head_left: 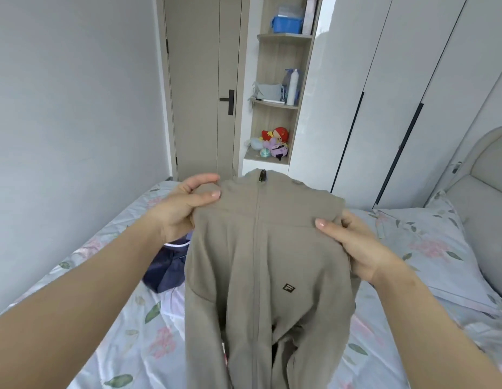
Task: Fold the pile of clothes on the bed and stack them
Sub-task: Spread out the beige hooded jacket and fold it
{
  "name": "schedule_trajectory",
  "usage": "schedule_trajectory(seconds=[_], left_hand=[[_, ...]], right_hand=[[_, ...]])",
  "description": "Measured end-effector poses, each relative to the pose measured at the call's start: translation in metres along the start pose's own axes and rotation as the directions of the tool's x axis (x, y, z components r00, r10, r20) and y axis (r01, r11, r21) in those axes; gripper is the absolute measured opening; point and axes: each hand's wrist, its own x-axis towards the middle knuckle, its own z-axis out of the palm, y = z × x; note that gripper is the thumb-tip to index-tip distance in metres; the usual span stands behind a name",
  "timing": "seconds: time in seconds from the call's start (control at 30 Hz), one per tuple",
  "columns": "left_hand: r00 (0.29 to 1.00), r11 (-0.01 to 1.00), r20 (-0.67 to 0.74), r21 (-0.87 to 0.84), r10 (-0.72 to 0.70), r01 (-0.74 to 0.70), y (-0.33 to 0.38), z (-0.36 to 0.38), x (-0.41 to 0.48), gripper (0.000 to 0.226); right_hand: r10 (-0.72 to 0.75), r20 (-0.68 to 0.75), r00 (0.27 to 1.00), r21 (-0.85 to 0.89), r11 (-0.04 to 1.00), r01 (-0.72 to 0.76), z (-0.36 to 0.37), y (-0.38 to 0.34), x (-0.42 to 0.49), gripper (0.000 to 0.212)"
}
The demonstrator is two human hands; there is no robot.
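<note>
A: Both hands are up front. The left hand pinches the taupe zip jacket at one shoulder, thumb on the front of the cloth, fingers over the top edge.
B: And the right hand matches it on the other shoulder, thumb pressed on the front, the rest tucked behind the fabric. Both are gripping that jacket.
A: It hangs between them, held up above the bed, front to the camera, zipped to the collar, dark zipper pull at the top.
B: Small dark logo on the chest, toward the right hand. The lower part droops to the bottom edge of the view. Whether the hem touches the bed, I cannot tell.
A: Behind the jacket, on the left, a navy garment lies crumpled on the floral sheet.
B: Pillow to the right in the same floral print, beside a padded headboard.
A: Back of the room: a closed door with a dark handle, open shelves beside it, white wardrobe doors to the right.
B: Plush toys on the low shelf, a white bottle higher up, a blue box at the top.
</note>
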Motion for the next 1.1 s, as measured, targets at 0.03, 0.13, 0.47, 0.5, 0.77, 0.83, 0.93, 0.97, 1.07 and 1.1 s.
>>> schedule_trajectory(seconds=[0.03, 0.13, 0.47, 0.5, 0.77, 0.83, 0.93, 0.97, 1.07, 1.1], left_hand=[[0.996, 0.995, 0.029, 0.058, -0.083, 0.081, -0.005, -0.004, 0.0, 0.04], [0.811, 0.764, 0.12, 0.437, -0.573, 0.475, -0.035, -0.007, -0.017, 0.047], [0.935, 0.233, -0.021, 0.966, -0.353, 0.11, 0.007, -0.031, -0.014, 0.032], [0.943, 0.21, -0.041, 0.971, -0.33, 0.116, 0.013, -0.033, -0.015, 0.02], [0.977, 0.925, 0.202, 0.381, -0.071, -0.011, 0.038, -0.058, -0.04, 0.053], [0.985, 0.962, 0.073, 0.214, 0.156, -0.168, 0.049, -0.063, -0.045, 0.01], [0.933, 0.923, -0.021, 0.156, 0.358, -0.351, 0.076, -0.086, -0.053, 0.016], [0.95, 0.925, 0.004, 0.224, 0.313, -0.306, 0.085, -0.088, -0.062, 0.014], [0.985, 0.713, 0.03, 0.693, -0.172, 0.104, 0.093, -0.118, -0.08, 0.074], [0.965, 0.611, 0.0, 0.774, -0.262, 0.166, 0.096, -0.129, -0.089, 0.079]], right_hand=[[0.067, 0.012, 0.998, -0.095, 0.993, -0.065, 0.001, 0.006, -0.002, 0.024], [0.126, -0.024, 0.992, -0.134, 0.983, -0.128, 0.001, 0.019, -0.002, 0.014], [-0.047, -0.099, 0.994, -0.087, 0.995, 0.038, 0.007, -0.004, 0.022, 0.018], [-0.074, -0.109, 0.991, -0.119, 0.991, 0.061, 0.009, -0.004, 0.023, 0.019], [-0.214, -0.174, 0.961, -0.056, 0.977, 0.207, 0.019, -0.01, 0.024, 0.023], [-0.298, -0.172, 0.939, -0.021, 0.954, 0.299, 0.035, -0.025, 0.023, 0.023], [-0.411, -0.135, 0.901, 0.0, 0.91, 0.415, 0.065, -0.052, 0.02, 0.028], [-0.408, -0.106, 0.907, -0.03, 0.913, 0.407, 0.078, -0.056, 0.02, 0.028], [-0.339, -0.073, 0.938, -0.195, 0.927, 0.32, 0.116, -0.049, 0.02, 0.027], [-0.326, -0.082, 0.942, -0.212, 0.929, 0.303, 0.13, -0.044, 0.018, 0.027]])
